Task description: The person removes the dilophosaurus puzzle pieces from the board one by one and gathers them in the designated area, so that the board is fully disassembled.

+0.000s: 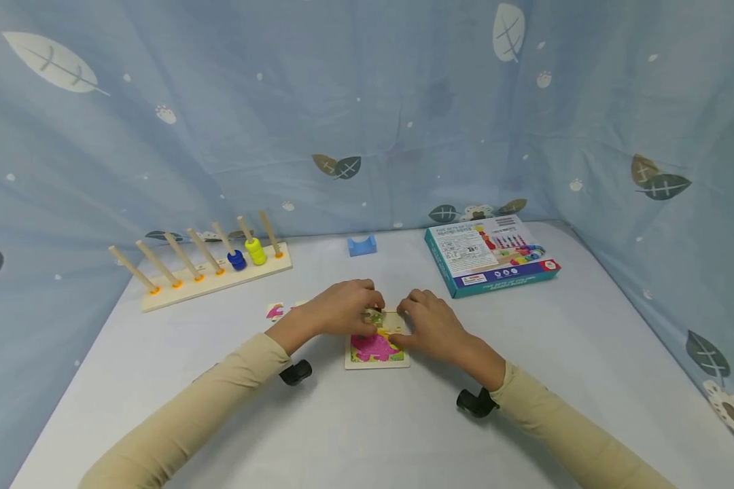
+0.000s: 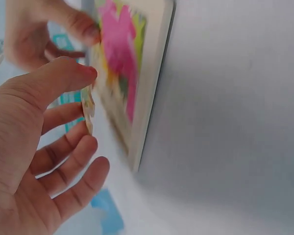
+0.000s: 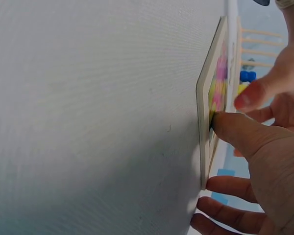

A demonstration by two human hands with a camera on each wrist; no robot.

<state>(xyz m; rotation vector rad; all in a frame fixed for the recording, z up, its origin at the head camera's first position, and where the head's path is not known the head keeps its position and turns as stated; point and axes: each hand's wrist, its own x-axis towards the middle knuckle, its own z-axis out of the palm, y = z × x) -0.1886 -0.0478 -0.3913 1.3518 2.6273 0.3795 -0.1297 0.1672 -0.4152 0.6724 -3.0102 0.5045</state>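
A small wooden puzzle board (image 1: 376,365), showing a pink animal picture with a green and yellow surround, lies on the table between both hands. My left hand (image 1: 342,307) reaches over its far left part and pinches a thin puzzle piece (image 2: 88,105) between thumb and fingers. In the left wrist view that piece is seen nearly edge-on, close over the board. My right hand (image 1: 437,329) holds the board at its right side. Its thumb (image 3: 230,126) presses on the picture area, with a finger at the far corner. The far part of the picture is bare wood.
Loose pink puzzle pieces (image 1: 274,312) lie left of the board, partly behind the left forearm. A peg stand (image 1: 217,285) with blue and yellow rings is at the back left. A blue curved block (image 1: 362,246) and a toy box (image 1: 492,255) stand farther back.
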